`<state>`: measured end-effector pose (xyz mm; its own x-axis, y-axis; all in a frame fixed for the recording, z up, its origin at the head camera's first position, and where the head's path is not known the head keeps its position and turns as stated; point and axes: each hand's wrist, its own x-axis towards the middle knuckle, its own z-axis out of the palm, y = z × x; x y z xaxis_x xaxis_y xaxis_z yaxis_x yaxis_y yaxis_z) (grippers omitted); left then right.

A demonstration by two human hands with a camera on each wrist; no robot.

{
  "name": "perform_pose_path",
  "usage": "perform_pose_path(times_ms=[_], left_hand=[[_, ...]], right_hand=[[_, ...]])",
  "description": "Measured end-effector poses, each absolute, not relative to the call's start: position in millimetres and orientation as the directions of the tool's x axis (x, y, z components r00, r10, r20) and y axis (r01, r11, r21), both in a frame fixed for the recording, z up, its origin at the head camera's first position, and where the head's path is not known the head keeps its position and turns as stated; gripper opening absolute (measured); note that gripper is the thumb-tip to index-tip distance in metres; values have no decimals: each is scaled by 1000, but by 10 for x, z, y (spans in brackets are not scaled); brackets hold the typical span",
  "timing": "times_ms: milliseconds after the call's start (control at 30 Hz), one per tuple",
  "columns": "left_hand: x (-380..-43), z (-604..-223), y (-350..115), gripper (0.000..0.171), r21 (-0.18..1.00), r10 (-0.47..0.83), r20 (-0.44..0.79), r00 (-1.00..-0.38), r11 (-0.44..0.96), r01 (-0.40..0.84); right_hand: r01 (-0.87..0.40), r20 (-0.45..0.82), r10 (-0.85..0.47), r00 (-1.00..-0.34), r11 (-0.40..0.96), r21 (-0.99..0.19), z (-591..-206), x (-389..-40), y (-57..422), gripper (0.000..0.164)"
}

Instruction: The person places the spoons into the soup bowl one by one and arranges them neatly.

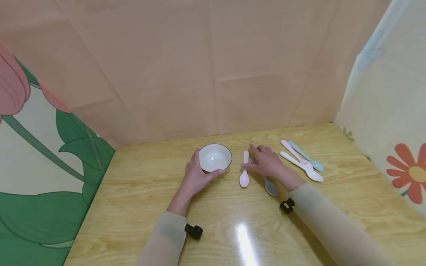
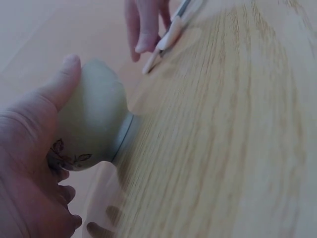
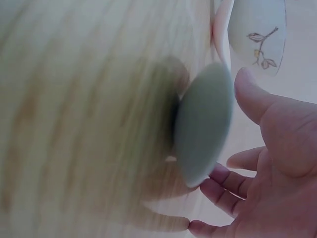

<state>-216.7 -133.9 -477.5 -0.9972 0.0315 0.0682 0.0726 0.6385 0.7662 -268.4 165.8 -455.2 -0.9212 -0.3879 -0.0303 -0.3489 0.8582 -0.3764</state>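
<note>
A white bowl (image 1: 215,158) with a brown rim stands near the middle of the table's back part. My left hand (image 1: 196,175) grips its left and near side, thumb in front and fingers round the far side. Leaf sprigs decorate the outer wall of the bowl (image 2: 94,119) in the left wrist view. My right hand (image 1: 266,162) is over the handle of a grey spoon (image 1: 271,187), thumb and fingers apart. Just left of it lies a pink spoon (image 1: 244,180), its handle close to the thumb. The grey spoon's head (image 3: 205,126) shows large in the right wrist view.
Right of my right hand lie a white spoon (image 1: 314,174), a pink utensil (image 1: 294,149) partly covered by it, and a blue-green spoon (image 1: 317,165). A plain cloth backdrop (image 1: 166,74) rises behind the wooden table (image 1: 133,207). Flower-printed panels flank both sides.
</note>
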Motion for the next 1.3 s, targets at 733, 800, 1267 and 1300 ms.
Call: perform_pose_path(times_ms=[733, 800, 1267, 1300], left_hand=[[-2133, -4759, -1362, 127, 779, 12, 73, -997, 624, 64], [-2136, -4761, -1362, 125, 780, 11, 75, -997, 622, 66], [-2172, -4793, -1360, 125, 787, 32, 80, -996, 612, 82], [-2174, -4797, -1360, 125, 787, 33, 83, -996, 611, 86]], right_hand=[[-324, -136, -397, -908, 869, -374, -4451, -2783, 1567, 102], [-319, -143, -397, -907, 866, -385, -4439, -2794, 1560, 103], [-270, -221, -393, -893, 858, -437, -4409, -2928, 1416, 97], [-260, -227, -388, -893, 858, -443, -4401, -2933, 1409, 94]])
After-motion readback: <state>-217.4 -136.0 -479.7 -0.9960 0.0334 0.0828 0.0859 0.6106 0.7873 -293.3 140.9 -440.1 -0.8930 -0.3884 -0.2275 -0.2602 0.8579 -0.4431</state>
